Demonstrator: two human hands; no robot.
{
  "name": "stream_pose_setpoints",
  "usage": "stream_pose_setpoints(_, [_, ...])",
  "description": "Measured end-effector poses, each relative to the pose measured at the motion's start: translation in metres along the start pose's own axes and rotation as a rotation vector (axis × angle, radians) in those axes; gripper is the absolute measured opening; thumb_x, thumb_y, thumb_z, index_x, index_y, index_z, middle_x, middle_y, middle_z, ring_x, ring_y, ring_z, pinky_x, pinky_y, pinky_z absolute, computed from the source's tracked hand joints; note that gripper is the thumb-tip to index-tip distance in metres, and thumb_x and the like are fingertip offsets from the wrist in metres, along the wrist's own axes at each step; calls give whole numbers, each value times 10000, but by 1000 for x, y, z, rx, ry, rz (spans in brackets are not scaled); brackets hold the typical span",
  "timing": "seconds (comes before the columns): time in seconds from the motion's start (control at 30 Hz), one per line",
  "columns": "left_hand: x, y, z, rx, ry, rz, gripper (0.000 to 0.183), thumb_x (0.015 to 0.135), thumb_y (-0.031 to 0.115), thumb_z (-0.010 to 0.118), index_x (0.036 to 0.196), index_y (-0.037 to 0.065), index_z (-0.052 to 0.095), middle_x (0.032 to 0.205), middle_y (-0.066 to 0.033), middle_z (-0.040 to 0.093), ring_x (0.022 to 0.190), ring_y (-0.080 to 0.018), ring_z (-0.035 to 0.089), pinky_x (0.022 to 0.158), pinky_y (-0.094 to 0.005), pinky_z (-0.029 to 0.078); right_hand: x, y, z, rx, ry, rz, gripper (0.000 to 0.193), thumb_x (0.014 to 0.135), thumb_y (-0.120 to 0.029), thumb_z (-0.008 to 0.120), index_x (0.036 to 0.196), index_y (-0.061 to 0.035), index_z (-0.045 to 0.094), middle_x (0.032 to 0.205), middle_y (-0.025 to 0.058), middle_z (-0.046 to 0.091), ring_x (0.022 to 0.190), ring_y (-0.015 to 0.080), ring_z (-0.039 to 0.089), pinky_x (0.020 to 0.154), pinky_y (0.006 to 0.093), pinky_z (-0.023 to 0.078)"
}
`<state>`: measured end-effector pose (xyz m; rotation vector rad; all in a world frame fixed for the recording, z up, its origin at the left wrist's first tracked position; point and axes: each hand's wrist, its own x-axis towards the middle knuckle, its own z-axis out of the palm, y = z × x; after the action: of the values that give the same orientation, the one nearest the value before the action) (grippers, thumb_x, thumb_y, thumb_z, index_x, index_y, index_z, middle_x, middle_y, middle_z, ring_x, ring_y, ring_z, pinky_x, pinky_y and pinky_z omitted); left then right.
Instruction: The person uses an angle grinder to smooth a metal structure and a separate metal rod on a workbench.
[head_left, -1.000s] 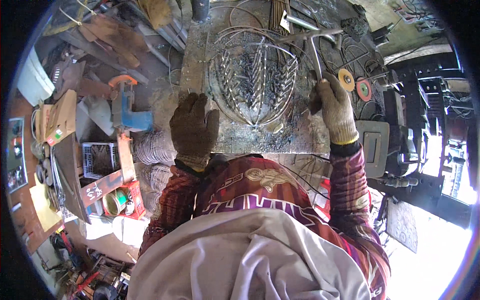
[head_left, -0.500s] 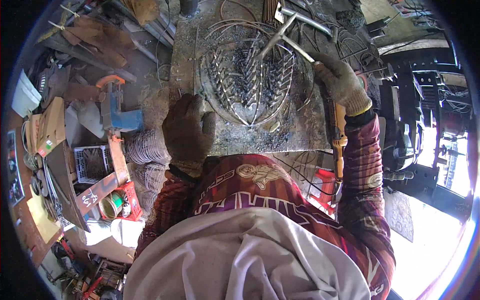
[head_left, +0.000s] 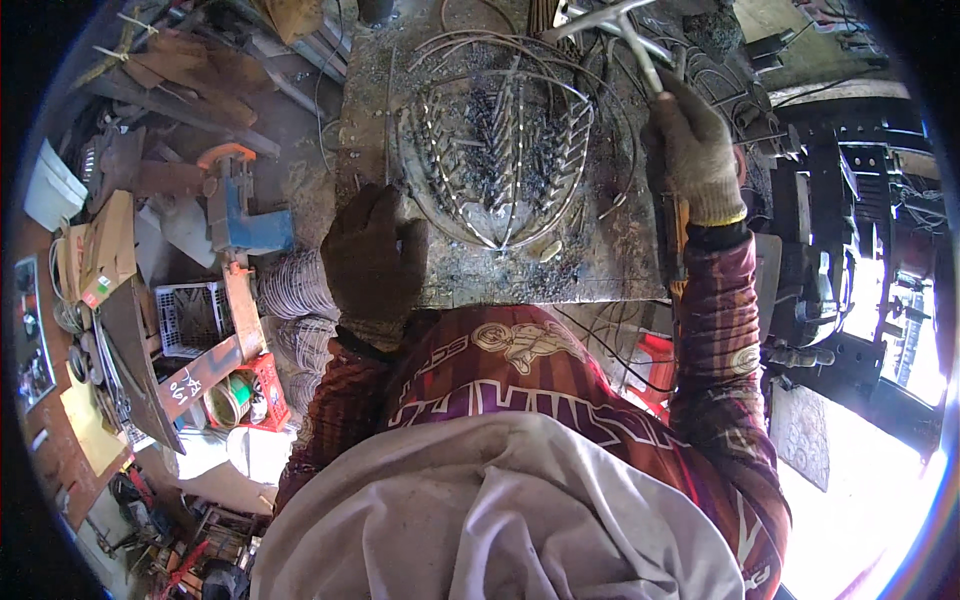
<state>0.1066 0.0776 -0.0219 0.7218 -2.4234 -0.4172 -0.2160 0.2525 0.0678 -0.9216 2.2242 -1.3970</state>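
My right hand (head_left: 695, 150), in a light knit glove, is closed round the handle of a metal chipping hammer (head_left: 632, 42). The hammer's head is raised beyond the far right of a welded metal rod frame (head_left: 517, 190). That frame has a rounded outline with slanted short rods inside, and lies on the worktable (head_left: 460, 290) among dark slag bits. At the frame's left side my left hand (head_left: 372, 260), in a dark glove, lies on the table's near edge, its thumb apart from the fingers. The fingertips are hard to make out.
Bent rods (head_left: 470, 42) and another T-shaped metal piece lie at the table's far side. On the left stand a blue vise-like tool (head_left: 245, 215), a white crate (head_left: 190, 318), coiled wire (head_left: 292, 285) and a red container (head_left: 265, 390). Dark machinery (head_left: 830, 270) stands right.
My right hand has lifted the chipping hammer up and away from the frame, toward the far right. The left hand stays nearly in place.
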Motion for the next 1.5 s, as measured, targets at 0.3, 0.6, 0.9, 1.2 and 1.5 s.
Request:
stream_pose_setpoints(0.3, [-5,-2,1,23,-54,-31,419,801,180,731,1185,19,690,1170,-208,689,1047,-394,673,920,-492,544,-8,-2,4,-115,-40,63,393,1052,-211,631,1390,-11,625,977,22,701,830,77,595,756,252,508])
stream_pose_setpoints(0.6, [-3,0,0,30,-28,-1,413,779,161,735,1157,3,686,1156,-216,692,1036,-407,675,888,-493,557,-17,-11,1,-213,-82,11,408,1057,-249,612,1405,-36,625,954,24,701,785,85,611,696,265,508])
stream_pose_setpoints(0.9, [-9,-6,7,-7,24,6,409,758,184,758,1137,46,690,1168,-186,686,1029,-400,676,873,-481,556,-113,5,4,-4,301,168,402,1072,-167,551,1453,-40,580,1152,71,716,888,70,632,784,248,535])
stream_pose_setpoints(1.2, [-15,-9,9,90,-88,60,427,814,266,802,1186,80,701,1239,-168,677,1104,-410,647,951,-504,514,-215,59,25,-836,240,226,553,915,-79,618,1455,-189,578,1193,234,658,1042,413,671,850,484,556])
stream_pose_setpoints(1.5, [-18,-10,11,29,-53,52,382,844,208,779,1179,44,699,1222,-184,687,1120,-403,647,983,-494,506,-210,66,13,-876,124,275,522,920,-140,648,1437,-181,590,1204,204,655,1058,397,669,851,481,559])
